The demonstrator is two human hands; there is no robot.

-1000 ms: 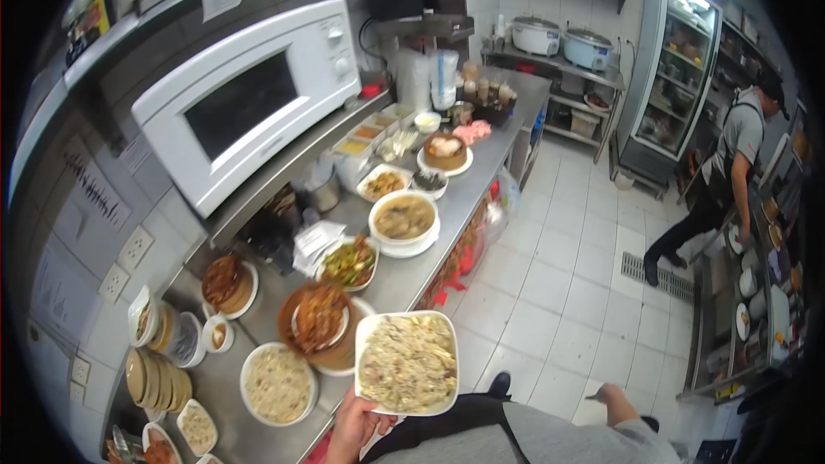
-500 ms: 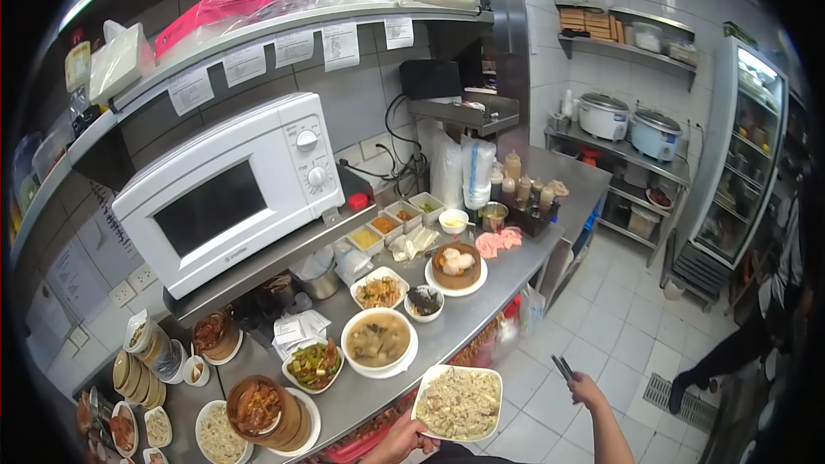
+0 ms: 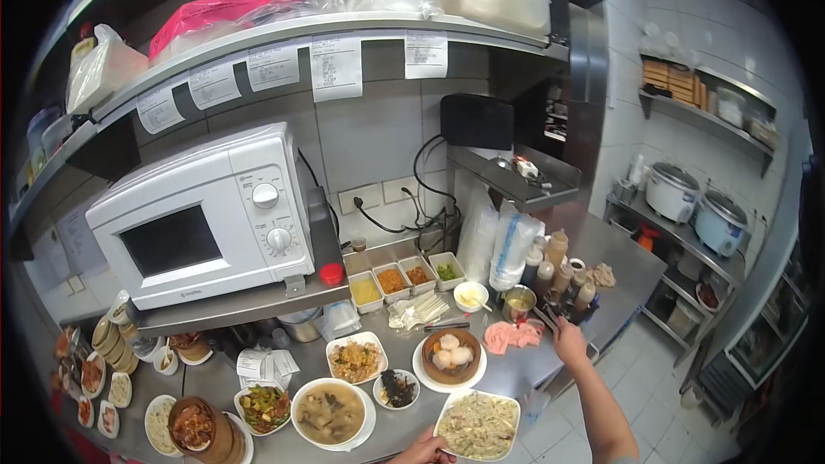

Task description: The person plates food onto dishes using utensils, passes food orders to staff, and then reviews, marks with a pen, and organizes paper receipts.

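My left hand [image 3: 427, 448] grips the near-left edge of a white square bowl [image 3: 478, 424] filled with what looks like fried rice, at the counter's front edge. My right hand [image 3: 569, 339] is closed around dark slim tongs [image 3: 545, 313], their tips close to a small metal cup [image 3: 519, 302]; whether they touch it I cannot tell. A crumpled pink cloth [image 3: 511, 338] lies left of that hand. Just beyond the rice bowl, a bamboo steamer [image 3: 450, 358] of dumplings sits on a white plate. A bowl of soup [image 3: 330, 412] stands further left.
Sauce bottles [image 3: 557, 249] crowd the counter behind my right hand. Several small tubs of toppings [image 3: 393, 281] line the back beside a white microwave [image 3: 206, 215]. A bowl of dark shreds [image 3: 397, 389], a noodle-like dish [image 3: 355, 359] and a stacked steamer [image 3: 202, 430] occupy the front.
My right hand has moved from over the floor to above the counter, bringing the tongs to the metal cup. The rice bowl stays in my left hand. The camera view has shifted.
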